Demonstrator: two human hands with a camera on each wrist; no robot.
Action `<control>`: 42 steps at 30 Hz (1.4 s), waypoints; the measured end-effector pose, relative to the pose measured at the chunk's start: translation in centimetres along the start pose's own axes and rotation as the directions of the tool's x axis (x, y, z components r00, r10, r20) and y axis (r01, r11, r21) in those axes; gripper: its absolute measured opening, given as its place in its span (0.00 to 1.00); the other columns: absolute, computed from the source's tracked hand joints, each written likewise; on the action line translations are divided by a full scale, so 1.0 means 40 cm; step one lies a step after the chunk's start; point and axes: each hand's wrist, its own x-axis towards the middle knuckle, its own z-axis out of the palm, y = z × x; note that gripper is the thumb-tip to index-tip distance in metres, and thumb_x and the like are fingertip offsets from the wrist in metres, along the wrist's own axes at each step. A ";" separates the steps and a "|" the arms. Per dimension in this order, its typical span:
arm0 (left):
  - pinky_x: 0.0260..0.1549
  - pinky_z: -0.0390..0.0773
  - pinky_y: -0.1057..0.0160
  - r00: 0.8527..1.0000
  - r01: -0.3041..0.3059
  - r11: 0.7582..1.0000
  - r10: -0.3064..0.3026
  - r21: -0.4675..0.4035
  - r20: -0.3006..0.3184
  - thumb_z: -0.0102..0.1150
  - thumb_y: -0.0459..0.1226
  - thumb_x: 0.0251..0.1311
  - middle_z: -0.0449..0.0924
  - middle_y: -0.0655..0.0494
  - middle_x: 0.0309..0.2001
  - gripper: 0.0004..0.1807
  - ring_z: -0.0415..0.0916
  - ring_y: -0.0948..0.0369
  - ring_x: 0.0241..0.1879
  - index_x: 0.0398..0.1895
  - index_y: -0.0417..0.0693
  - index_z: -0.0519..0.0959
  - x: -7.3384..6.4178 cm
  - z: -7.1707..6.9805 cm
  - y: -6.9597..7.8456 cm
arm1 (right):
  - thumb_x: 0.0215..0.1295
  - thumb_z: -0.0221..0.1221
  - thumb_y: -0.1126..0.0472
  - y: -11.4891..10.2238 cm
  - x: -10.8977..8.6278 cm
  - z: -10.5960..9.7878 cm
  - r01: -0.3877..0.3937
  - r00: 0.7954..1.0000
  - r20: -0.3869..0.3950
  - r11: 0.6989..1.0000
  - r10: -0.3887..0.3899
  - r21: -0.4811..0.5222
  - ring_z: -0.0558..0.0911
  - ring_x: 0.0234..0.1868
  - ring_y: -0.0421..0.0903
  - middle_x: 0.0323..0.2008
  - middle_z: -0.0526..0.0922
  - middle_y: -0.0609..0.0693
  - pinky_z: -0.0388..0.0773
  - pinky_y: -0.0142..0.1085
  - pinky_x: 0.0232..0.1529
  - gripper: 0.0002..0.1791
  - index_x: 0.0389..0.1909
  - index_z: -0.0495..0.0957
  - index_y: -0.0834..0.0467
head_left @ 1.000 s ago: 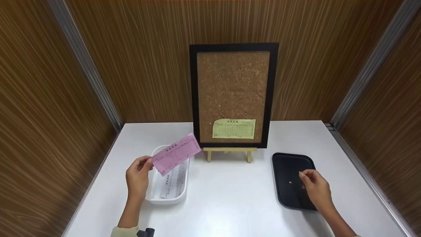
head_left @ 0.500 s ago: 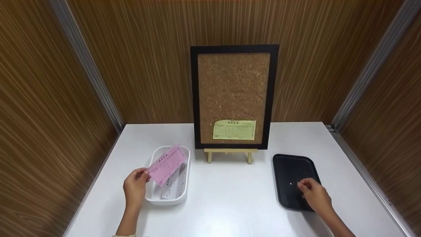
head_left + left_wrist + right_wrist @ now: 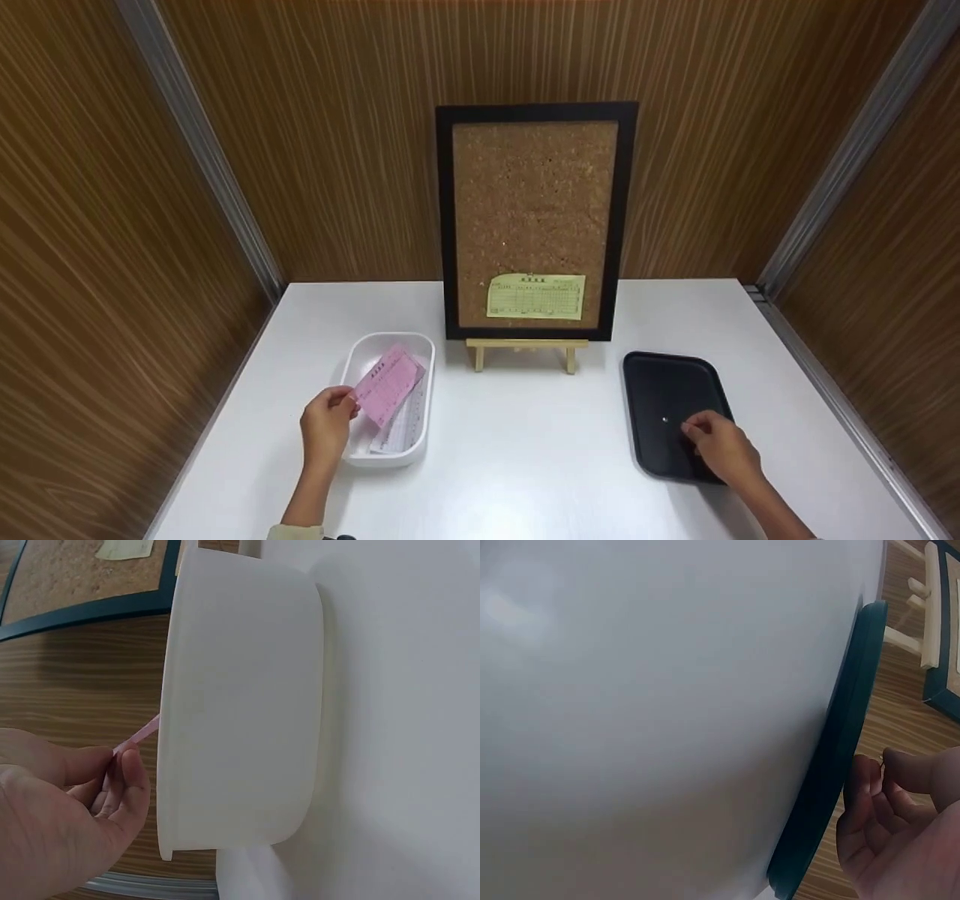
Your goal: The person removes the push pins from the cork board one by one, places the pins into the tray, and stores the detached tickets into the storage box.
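Note:
My left hand (image 3: 328, 427) pinches a pink printed paper slip (image 3: 388, 384) by its corner, over the white plastic box (image 3: 429, 420). Inside the box, partly covered by the pink slip, lie white printed slips (image 3: 405, 427). The left wrist view shows the thumb and fingertips just outside the rim, with most of the slip hidden by the wall. Over the black tray (image 3: 651, 375), my right hand (image 3: 724, 450) has thumb and fingertips pressed together on a small thin pin (image 3: 882, 763), mostly hidden by them. Another tiny shiny pin (image 3: 664, 420) lies on the tray.
A black-framed cork board (image 3: 532, 195) stands on a small wooden easel (image 3: 527, 343) at the back. A yellow printed slip (image 3: 536, 297) is fixed low on it. Wood-grain panels (image 3: 360, 150) enclose the white table (image 3: 517, 442) at the back and sides.
My left hand has lowered the pink slip from above the box down into its opening, over the white slips. My right hand has moved slightly toward the near end of the tray.

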 end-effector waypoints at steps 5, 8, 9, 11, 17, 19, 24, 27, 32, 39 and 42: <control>0.35 0.82 0.72 1.000 0.005 1.000 -0.005 0.017 0.017 0.53 0.30 0.69 0.84 0.39 0.40 0.11 0.83 0.57 0.37 0.47 0.31 0.81 -0.011 0.003 -0.005 | 0.73 0.56 0.59 0.006 0.003 0.002 0.001 1.000 0.011 1.000 -0.001 -0.013 0.80 0.30 0.44 0.32 0.83 0.51 0.70 0.38 0.30 0.11 0.45 0.79 0.64; 0.36 0.82 0.71 1.000 0.007 0.999 -0.008 0.034 0.030 0.54 0.30 0.69 0.84 0.40 0.41 0.11 0.84 0.56 0.38 0.48 0.32 0.81 -0.019 0.000 -0.004 | 0.74 0.56 0.60 0.009 0.003 0.000 0.010 1.000 0.013 1.000 -0.010 -0.021 0.79 0.30 0.44 0.30 0.83 0.50 0.69 0.38 0.29 0.11 0.44 0.79 0.64; 0.36 0.82 0.71 0.999 0.005 0.999 -0.006 0.040 0.033 0.54 0.30 0.69 0.85 0.40 0.41 0.11 0.84 0.56 0.39 0.48 0.32 0.81 -0.022 -0.001 -0.003 | 0.73 0.56 0.60 0.011 0.003 0.000 0.013 1.000 0.012 1.000 -0.013 -0.025 0.79 0.30 0.44 0.30 0.82 0.50 0.69 0.38 0.29 0.10 0.44 0.80 0.64; 0.37 0.82 0.70 0.999 0.000 0.999 -0.003 0.051 0.041 0.54 0.31 0.69 0.85 0.40 0.42 0.11 0.84 0.55 0.39 0.48 0.33 0.81 -0.025 -0.002 -0.002 | 0.74 0.55 0.60 0.012 0.002 -0.001 0.018 1.000 0.011 0.999 -0.018 -0.032 0.79 0.29 0.44 0.29 0.82 0.50 0.69 0.38 0.29 0.10 0.44 0.80 0.63; 0.35 0.80 0.70 0.999 -0.025 0.997 0.022 0.079 0.041 0.57 0.33 0.68 0.86 0.42 0.41 0.12 0.84 0.56 0.38 0.48 0.34 0.82 -0.037 -0.012 0.011 | 0.75 0.55 0.57 0.008 0.000 -0.005 0.026 1.000 0.003 0.999 -0.026 -0.042 0.80 0.31 0.44 0.31 0.83 0.51 0.69 0.38 0.30 0.13 0.46 0.79 0.64; 0.35 0.79 0.71 0.999 -0.038 0.996 0.035 0.083 0.042 0.57 0.33 0.69 0.86 0.43 0.40 0.12 0.83 0.56 0.38 0.48 0.34 0.82 -0.040 -0.012 0.017 | 0.75 0.55 0.56 0.003 -0.001 -0.006 0.026 1.000 -0.005 0.999 -0.026 -0.039 0.80 0.31 0.44 0.33 0.84 0.52 0.70 0.37 0.30 0.14 0.47 0.79 0.64; 0.36 0.79 0.72 0.997 -0.065 0.994 0.061 0.091 0.053 0.57 0.34 0.69 0.86 0.45 0.40 0.11 0.83 0.55 0.40 0.49 0.35 0.82 -0.040 -0.001 0.032 | 0.76 0.55 0.55 -0.015 -0.002 -0.009 0.060 0.997 -0.039 0.998 -0.061 -0.023 0.82 0.33 0.44 0.36 0.85 0.54 0.72 0.37 0.31 0.16 0.51 0.78 0.65; 0.36 0.79 0.71 0.995 -0.080 0.993 0.075 0.089 0.063 0.57 0.34 0.69 0.86 0.46 0.41 0.12 0.83 0.55 0.41 0.49 0.36 0.82 -0.037 0.008 0.042 | 0.76 0.54 0.55 -0.031 -0.002 -0.008 0.085 0.993 -0.076 0.996 -0.085 -0.012 0.82 0.32 0.44 0.36 0.85 0.54 0.72 0.37 0.31 0.16 0.51 0.77 0.64; 0.40 0.79 0.66 0.993 -0.096 0.992 0.090 0.082 0.077 0.59 0.35 0.69 0.85 0.47 0.43 0.11 0.82 0.56 0.42 0.49 0.39 0.83 -0.028 0.030 0.060 | 0.75 0.55 0.57 -0.068 -0.001 -0.008 0.134 0.977 -0.168 0.991 -0.131 0.008 0.82 0.31 0.44 0.36 0.85 0.55 0.71 0.38 0.31 0.12 0.51 0.78 0.61; 0.41 0.79 0.64 0.990 -0.108 0.994 0.104 0.036 0.097 0.61 0.35 0.67 0.85 0.47 0.44 0.11 0.81 0.56 0.42 0.49 0.41 0.83 -0.017 0.068 0.099 | 0.76 0.55 0.52 -0.130 0.006 -0.007 0.189 0.951 -0.257 0.981 -0.170 0.053 0.86 0.33 0.48 0.38 0.86 0.55 0.75 0.37 0.33 0.15 0.51 0.79 0.58; 0.41 0.79 0.65 0.987 -0.119 0.993 0.117 0.016 0.109 0.62 0.36 0.67 0.85 0.49 0.43 0.12 0.81 0.57 0.42 0.50 0.41 0.83 -0.015 0.090 0.116 | 0.76 0.55 0.50 -0.158 0.011 -0.003 0.216 0.940 -0.283 0.974 -0.190 0.064 0.84 0.31 0.46 0.38 0.85 0.53 0.75 0.34 0.31 0.16 0.52 0.79 0.57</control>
